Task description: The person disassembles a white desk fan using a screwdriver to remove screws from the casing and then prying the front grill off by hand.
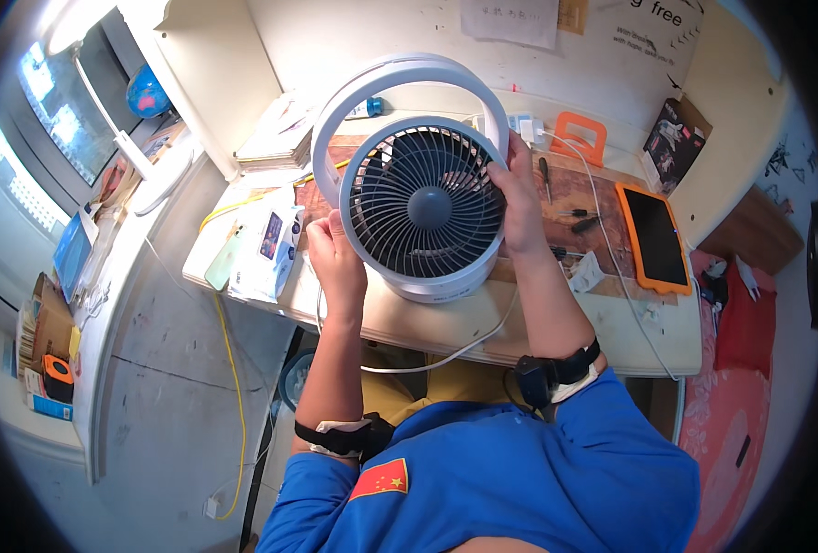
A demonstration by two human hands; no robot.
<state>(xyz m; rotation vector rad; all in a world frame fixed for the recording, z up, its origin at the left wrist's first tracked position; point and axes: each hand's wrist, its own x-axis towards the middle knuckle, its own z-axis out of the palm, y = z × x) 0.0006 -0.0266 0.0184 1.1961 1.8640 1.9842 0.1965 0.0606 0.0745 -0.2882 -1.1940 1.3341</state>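
Observation:
A round white desk fan [427, 210] with a dark slatted grille stands at the desk's front edge, tilted so the grille faces up toward me. Its broad white hoop [381, 76] arches over the far side. My left hand [337, 263] is closed at the left side of the fan's rim, fingers curled and partly hidden. My right hand [520, 195] grips the rim at the right, with the thumb on the grille's edge and the other fingers behind the hoop. A white cord [446, 359] loops below the fan in front of the desk edge.
Right of the fan lie screwdrivers [582, 224] and an orange-framed tablet [655, 238]. An orange stand [579, 138] and a dark box [676, 138] are behind. At left sit a wipes pack [266, 249], a green phone [223, 258] and stacked papers [280, 138]. A white cable [612, 230] crosses the desk.

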